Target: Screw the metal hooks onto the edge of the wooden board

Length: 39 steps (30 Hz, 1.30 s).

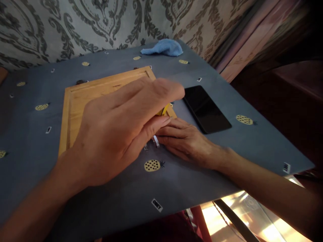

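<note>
My left hand (118,124) is large in the middle of the head view, above a wooden board (83,101). Its fingers are curled, with the thumb pointing right, closed on a yellow object (165,110) of which only a small part shows. Just to the right and lower, my right hand (188,139) rests by the board's near right corner, its fingers together and their tips hidden behind my left hand. A small shiny strip (156,141) sticks out beneath the right fingers. What the right hand holds, if anything, is hidden.
A black phone (207,109) lies right of the board. Toward the wall, a blue cloth (164,47) is bunched up on the table (121,205), which has a blue-grey cover with pineapple prints. The table's right edge runs diagonally, with a pink curtain beyond.
</note>
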Tool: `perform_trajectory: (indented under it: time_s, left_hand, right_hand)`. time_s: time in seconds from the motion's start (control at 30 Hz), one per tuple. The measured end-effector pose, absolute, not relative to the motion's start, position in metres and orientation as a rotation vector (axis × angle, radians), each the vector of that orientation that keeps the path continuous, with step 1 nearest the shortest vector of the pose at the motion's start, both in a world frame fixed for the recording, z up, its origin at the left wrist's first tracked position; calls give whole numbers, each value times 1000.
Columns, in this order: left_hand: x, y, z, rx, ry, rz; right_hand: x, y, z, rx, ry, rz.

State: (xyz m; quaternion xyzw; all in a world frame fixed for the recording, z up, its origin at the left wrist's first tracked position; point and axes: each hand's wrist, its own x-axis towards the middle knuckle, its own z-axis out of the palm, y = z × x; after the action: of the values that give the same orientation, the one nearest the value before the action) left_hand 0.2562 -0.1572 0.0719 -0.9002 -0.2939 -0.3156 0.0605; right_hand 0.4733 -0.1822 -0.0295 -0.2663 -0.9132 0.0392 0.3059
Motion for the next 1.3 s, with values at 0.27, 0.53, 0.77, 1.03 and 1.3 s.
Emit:
perform_trajectory:
  time_s: [0.27, 0.53, 0.77, 1.03, 1.3]
  left_hand:
    - [261, -157, 71, -2696, -824, -1050]
    - [265, -162, 76, -2717, -863, -1085]
    - [262, -165, 71, -2618, -898, -1046]
    - [262, -157, 70, -2678, -845, -1082]
    - [260, -155, 75, -2697, -897, -1107]
  right_hand:
    - [473, -182, -32, -728, -2397, 40]
    - [473, -183, -29, -711, -2422, 105]
    - [473, -182, -31, -717, -2413, 87]
    - [472, -184, -29, -757, -2422, 62]
    - [477, -184, -31, -754, -2434, 142]
